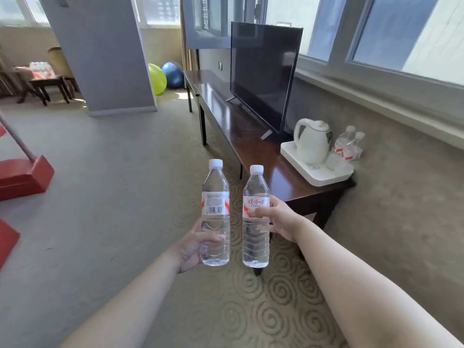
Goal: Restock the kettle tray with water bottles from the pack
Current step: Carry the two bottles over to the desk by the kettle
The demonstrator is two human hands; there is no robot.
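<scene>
My left hand (194, 244) grips the lower part of a clear water bottle (215, 197) with a white cap and a red-and-white label, held upright. My right hand (278, 218) holds a second, matching bottle (255, 239) upright by its label. Both bottles hang over the carpet in front of the dark wooden console. On the console's near end sits the white kettle tray (326, 175) with a white kettle (312, 141) on it. Two more bottles (349, 144) stand at the tray's far right edge by the wall. The pack of bottles (40, 69) rests on a small table far left.
A black television (261, 74) stands on the console (283, 177) behind the kettle. A red stand with a pole (23, 174) is on the floor at left. A grey pillar (100, 54) and two exercise balls (164, 76) lie beyond. Patterned carpet (113, 172) covers the floor.
</scene>
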